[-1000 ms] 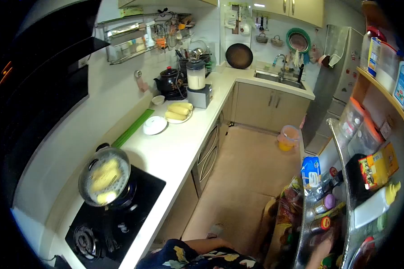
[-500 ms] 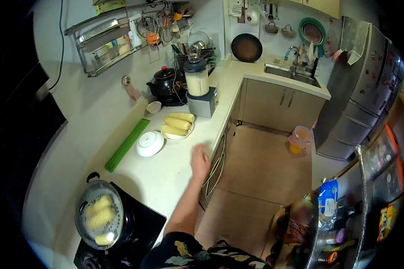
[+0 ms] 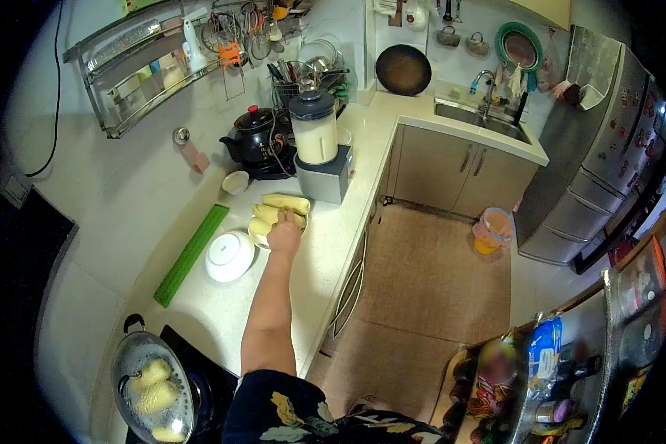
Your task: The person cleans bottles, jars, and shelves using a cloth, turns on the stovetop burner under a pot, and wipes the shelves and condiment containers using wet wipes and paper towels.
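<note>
My left hand is over the plate of peeled corn cobs, its fingers closed on one of the middle cobs. The fingertips are partly hidden by the back of the hand. Several pale yellow cobs lie side by side on the plate. Close to my wrist, a white bowl rests upside down on the counter. My right hand is out of view.
A pot with corn in bubbling water stands on the black stove at lower left. A green strip lies along the wall. Behind the plate are a blender, a black kettle and a small white bowl.
My left hand has moved forward and left from the counter's edge onto the corn cobs. The camera view has shifted slightly.
</note>
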{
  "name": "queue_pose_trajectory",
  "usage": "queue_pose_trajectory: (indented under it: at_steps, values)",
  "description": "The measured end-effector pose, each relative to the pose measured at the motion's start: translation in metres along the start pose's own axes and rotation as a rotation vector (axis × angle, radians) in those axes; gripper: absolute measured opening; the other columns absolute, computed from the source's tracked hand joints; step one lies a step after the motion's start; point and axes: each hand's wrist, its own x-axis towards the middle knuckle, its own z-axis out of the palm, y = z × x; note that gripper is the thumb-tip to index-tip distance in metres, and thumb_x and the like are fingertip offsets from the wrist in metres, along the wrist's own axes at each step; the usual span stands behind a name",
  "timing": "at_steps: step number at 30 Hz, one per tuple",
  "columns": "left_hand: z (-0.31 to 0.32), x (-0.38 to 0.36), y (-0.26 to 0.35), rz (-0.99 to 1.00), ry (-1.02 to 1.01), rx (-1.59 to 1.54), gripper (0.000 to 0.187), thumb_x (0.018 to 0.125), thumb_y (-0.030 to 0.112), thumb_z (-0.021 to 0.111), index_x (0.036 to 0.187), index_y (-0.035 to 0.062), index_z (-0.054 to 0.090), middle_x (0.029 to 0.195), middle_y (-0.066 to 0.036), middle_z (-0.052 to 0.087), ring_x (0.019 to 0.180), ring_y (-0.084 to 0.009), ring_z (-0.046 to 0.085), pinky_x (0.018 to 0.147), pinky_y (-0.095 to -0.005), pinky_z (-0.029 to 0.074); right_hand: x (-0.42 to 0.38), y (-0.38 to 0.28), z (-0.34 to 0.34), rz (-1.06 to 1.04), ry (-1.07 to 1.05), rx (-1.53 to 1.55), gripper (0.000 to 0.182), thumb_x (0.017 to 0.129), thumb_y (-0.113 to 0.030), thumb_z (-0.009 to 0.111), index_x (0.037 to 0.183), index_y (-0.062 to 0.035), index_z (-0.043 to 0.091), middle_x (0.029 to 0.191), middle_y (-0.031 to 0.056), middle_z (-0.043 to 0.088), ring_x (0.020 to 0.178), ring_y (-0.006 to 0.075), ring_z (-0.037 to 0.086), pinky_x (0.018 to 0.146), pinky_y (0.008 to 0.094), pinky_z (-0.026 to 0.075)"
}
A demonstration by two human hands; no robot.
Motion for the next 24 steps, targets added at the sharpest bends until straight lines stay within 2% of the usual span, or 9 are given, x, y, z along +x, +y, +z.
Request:
queue_pose_trajectory:
  at_steps: [7, 10, 11, 13, 14, 15, 18, 21, 24]
  values:
    - [0.004, -0.005, -0.001, 0.058, 0.091, 0.039, 0.051, 0.087, 0.014, 0.059, 0.135, 0.0060, 0.047, 0.139, -0.018, 0.049, 0.099, -0.0325, 0.065, 0.082, -0.0446, 0.055, -0.002, 0.005, -0.003, 0.021, -0.019, 0.018, 0.046, 0.102, -0.025, 0.037, 0.140, 0.0000, 0.046, 0.139, 0.0208, 0.051, 0.121, 0.0352, 0.054, 0.102, 0.0398, 0.044]
    - [0.105, 0.040, -0.054, 0.169, 0.533, 0.147, 0.055, 0.085, 0.031, 0.065, 0.130, 0.0038, 0.049, 0.098, -0.016, 0.069, 0.081, -0.0337, 0.067, 0.069, -0.0449, 0.055, -0.017, 0.030, -0.004, 0.076, -0.020, 0.040, 0.046, 0.102, -0.025, 0.036, 0.139, 0.0005, 0.046, 0.139, 0.0207, 0.051, 0.122, 0.0352, 0.053, 0.103, 0.0397, 0.043]
    - [0.133, 0.053, -0.078, 0.136, 0.359, 0.180, 0.063, 0.085, 0.033, 0.066, 0.135, 0.0029, 0.044, 0.093, -0.016, 0.070, 0.079, -0.0337, 0.066, 0.067, -0.0444, 0.054, -0.028, 0.045, 0.000, 0.106, -0.040, 0.054, 0.046, 0.102, -0.025, 0.036, 0.139, 0.0006, 0.046, 0.139, 0.0207, 0.051, 0.122, 0.0352, 0.053, 0.103, 0.0397, 0.043]
    - [0.094, 0.032, -0.064, 0.172, 0.260, 0.047, 0.035, 0.089, 0.024, 0.060, 0.116, 0.0016, 0.062, 0.108, -0.017, 0.066, 0.077, -0.0318, 0.065, 0.072, -0.0435, 0.052, -0.039, 0.065, 0.025, 0.184, -0.109, 0.152, 0.046, 0.103, -0.025, 0.035, 0.139, 0.0010, 0.046, 0.139, 0.0207, 0.051, 0.122, 0.0352, 0.053, 0.104, 0.0397, 0.043]
    - [0.055, 0.031, -0.049, 0.127, -0.161, 0.170, 0.043, 0.089, 0.023, 0.060, 0.125, 0.0005, 0.058, 0.116, -0.019, 0.064, 0.092, -0.0317, 0.065, 0.081, -0.0426, 0.052, -0.039, 0.067, 0.037, 0.208, -0.138, 0.190, 0.046, 0.103, -0.025, 0.035, 0.139, 0.0012, 0.046, 0.139, 0.0207, 0.051, 0.122, 0.0353, 0.053, 0.104, 0.0397, 0.043]
    - [0.092, 0.025, -0.072, 0.245, 0.242, 0.165, 0.050, 0.089, 0.019, 0.059, 0.135, 0.0015, 0.051, 0.129, -0.022, 0.057, 0.113, -0.0345, 0.058, 0.094, -0.0413, 0.048, -0.044, 0.064, 0.035, 0.235, -0.169, 0.191, 0.046, 0.103, -0.025, 0.034, 0.139, 0.0013, 0.046, 0.139, 0.0207, 0.051, 0.122, 0.0353, 0.053, 0.105, 0.0397, 0.042]
    - [0.054, -0.021, -0.012, 0.383, 0.389, -0.138, 0.053, 0.094, 0.013, 0.056, 0.144, 0.0088, 0.038, 0.149, -0.022, 0.036, 0.129, -0.0404, 0.045, 0.104, -0.0435, 0.041, -0.051, 0.051, 0.034, 0.106, 0.008, 0.006, 0.047, 0.094, -0.010, 0.047, 0.140, -0.0026, 0.045, 0.143, 0.0215, 0.046, 0.130, 0.0366, 0.046, 0.108, 0.0394, 0.039]
    - [0.044, -0.102, 0.072, 0.358, 0.035, -0.372, 0.047, 0.095, 0.006, 0.049, 0.141, 0.0093, 0.043, 0.150, -0.022, 0.033, 0.127, -0.0387, 0.048, 0.101, -0.0434, 0.045, -0.051, 0.029, 0.020, 0.144, 0.036, -0.072, 0.048, 0.084, 0.001, 0.048, 0.132, -0.0015, 0.052, 0.138, 0.0205, 0.051, 0.127, 0.0372, 0.049, 0.107, 0.0409, 0.041]
    - [0.073, -0.184, 0.150, 0.852, 0.040, -0.671, 0.041, 0.087, -0.001, 0.053, 0.127, 0.0020, 0.056, 0.141, -0.025, 0.045, 0.132, -0.0389, 0.043, 0.108, -0.0472, 0.038, -0.055, 0.021, 0.015, 0.079, 0.210, 0.059, 0.042, 0.083, 0.003, 0.048, 0.124, -0.0011, 0.058, 0.130, 0.0212, 0.057, 0.125, 0.0372, 0.052, 0.108, 0.0426, 0.041]
